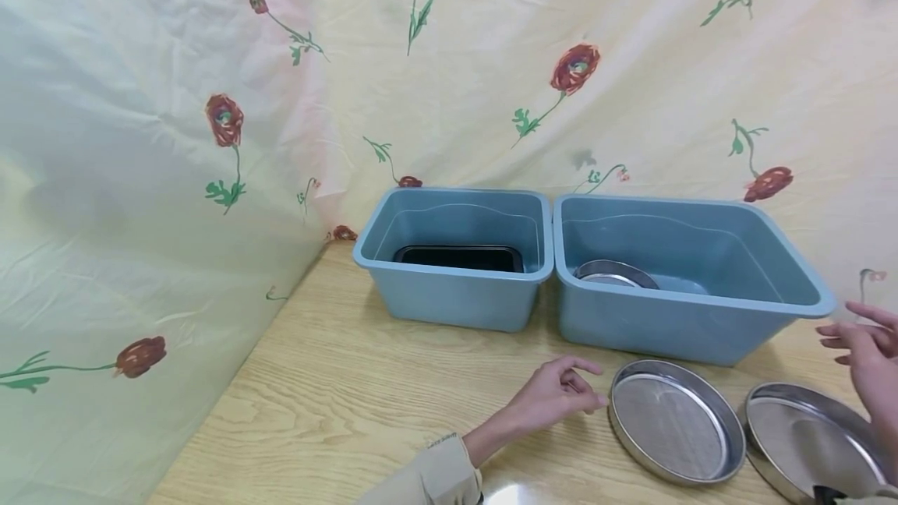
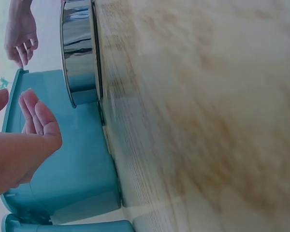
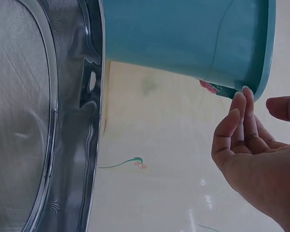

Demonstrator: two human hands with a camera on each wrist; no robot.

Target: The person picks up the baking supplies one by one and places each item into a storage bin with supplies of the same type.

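Note:
Two round, shallow metal sieves lie side by side on the table. My left hand is just left of the nearer-middle sieve, its fingers loosely bent, with nothing held. Above the right-hand sieve hovers my right hand, fingers spread and holding nothing, close to the corner of the right blue bin. Fine mesh shows in the sieve in the right wrist view. Inside the right bin sits another round metal sieve, partly hidden by the front wall.
Left of that bin stands a second blue bin with a black rectangular pan in it. A flowered cloth hangs behind and along the left. The wooden table stretches in front of the bins.

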